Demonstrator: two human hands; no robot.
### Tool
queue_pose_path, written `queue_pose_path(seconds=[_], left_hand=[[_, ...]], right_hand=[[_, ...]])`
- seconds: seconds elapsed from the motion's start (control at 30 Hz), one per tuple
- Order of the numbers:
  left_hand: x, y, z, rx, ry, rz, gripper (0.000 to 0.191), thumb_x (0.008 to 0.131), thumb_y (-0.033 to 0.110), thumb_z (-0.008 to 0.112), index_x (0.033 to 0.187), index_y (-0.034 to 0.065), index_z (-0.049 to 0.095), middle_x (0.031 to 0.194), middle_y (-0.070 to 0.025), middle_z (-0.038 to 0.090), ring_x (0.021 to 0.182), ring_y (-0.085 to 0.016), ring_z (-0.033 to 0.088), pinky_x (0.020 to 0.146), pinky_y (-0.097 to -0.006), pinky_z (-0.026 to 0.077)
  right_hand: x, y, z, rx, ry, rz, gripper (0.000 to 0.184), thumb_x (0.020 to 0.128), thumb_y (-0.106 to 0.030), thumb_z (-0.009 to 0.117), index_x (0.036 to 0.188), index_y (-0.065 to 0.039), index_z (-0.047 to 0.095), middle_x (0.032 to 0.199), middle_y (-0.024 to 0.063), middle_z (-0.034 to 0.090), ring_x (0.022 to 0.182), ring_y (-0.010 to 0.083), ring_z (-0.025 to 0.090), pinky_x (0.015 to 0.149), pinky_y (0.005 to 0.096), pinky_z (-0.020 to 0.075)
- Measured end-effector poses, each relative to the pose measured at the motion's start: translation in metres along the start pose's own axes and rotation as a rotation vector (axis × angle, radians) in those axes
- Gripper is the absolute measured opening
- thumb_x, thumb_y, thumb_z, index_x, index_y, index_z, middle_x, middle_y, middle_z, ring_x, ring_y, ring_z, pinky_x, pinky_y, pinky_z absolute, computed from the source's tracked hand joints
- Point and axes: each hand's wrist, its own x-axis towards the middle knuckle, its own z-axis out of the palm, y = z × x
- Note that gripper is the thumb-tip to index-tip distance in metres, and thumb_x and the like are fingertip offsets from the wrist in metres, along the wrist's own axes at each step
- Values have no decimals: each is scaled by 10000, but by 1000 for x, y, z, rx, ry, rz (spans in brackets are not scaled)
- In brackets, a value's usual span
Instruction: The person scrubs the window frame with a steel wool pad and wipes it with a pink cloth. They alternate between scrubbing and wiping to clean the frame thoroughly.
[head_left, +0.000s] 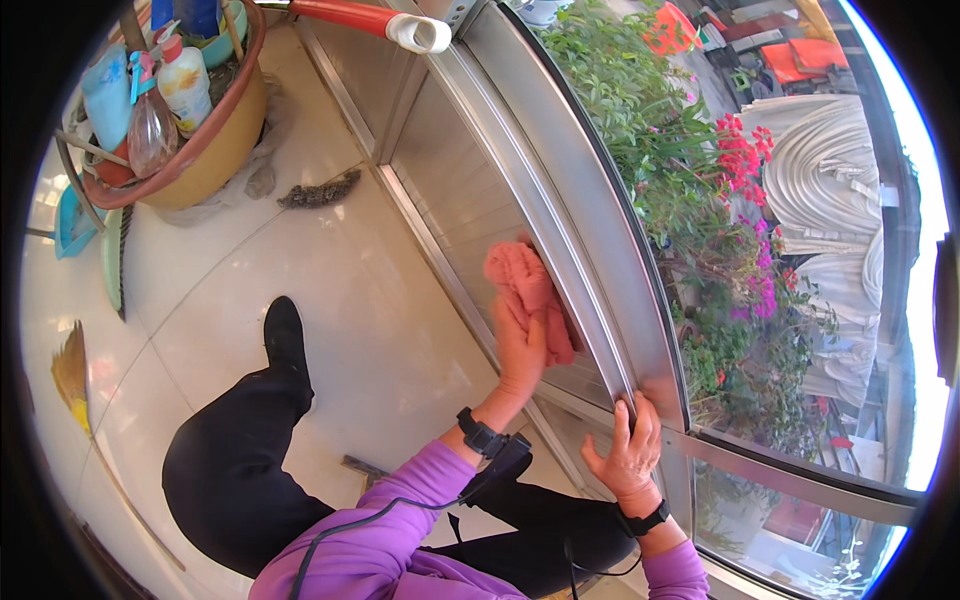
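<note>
My left hand (520, 352) holds a bunched pink cloth (519, 277) against the metal panel (450, 180) below the window frame. Part of the cloth is tucked under the fingers, which are partly hidden. To its right, my right hand (628, 454) rests its fingertips on the ridged metal rail (581, 300) of the frame, thumb held apart. That hand carries nothing. Both wrists wear black bands, and a black cable runs along the left sleeve. Beyond the rail stands the window glass (750, 300).
A large planter (217, 161) holds a spray bottle (152, 120) and other bottles. Near it are a blue dustpan (73, 221) and a dark bristly strip (321, 191). A straw broom (73, 375) lies left. A red bar (345, 13) juts in above. Flowering plants (742, 154) show through the glass.
</note>
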Motion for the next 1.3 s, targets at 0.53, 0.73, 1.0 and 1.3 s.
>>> queue_pose_path(seconds=[0.53,0.73,1.0,1.3], left_hand=[[110,-205,-48,547,302,-340,419,950,177,613,1276,-51,481,1151,-311,643,1062,-468,640,890,-506,519],[55,-138,-32,278,166,-282,509,933,132,617,1373,-48,434,1250,-283,606,1141,-432,613,960,-468,494],[-102,-4,22,-70,-58,-19,531,953,57,533,1440,-37,341,1239,-203,571,1192,-327,558,1033,-405,433],[-89,-80,16,-9,-57,-125,395,952,58,522,1330,-23,442,1232,-213,554,1158,-346,566,1012,-419,443]], right_hand=[[3,4,0,8,6,-20,817,726,-295,787,1428,-57,443,1359,266,483,1150,436,558,943,481,490],[3,1,-2,32,12,11,746,717,-295,798,1366,-54,520,1369,245,483,1166,423,554,961,479,487],[3,-1,-2,53,32,23,860,693,-257,817,1447,-79,443,1423,233,452,1230,432,515,981,496,477],[2,1,-1,62,46,7,887,684,-266,826,1459,-84,435,1419,230,455,1215,431,524,966,492,486]])
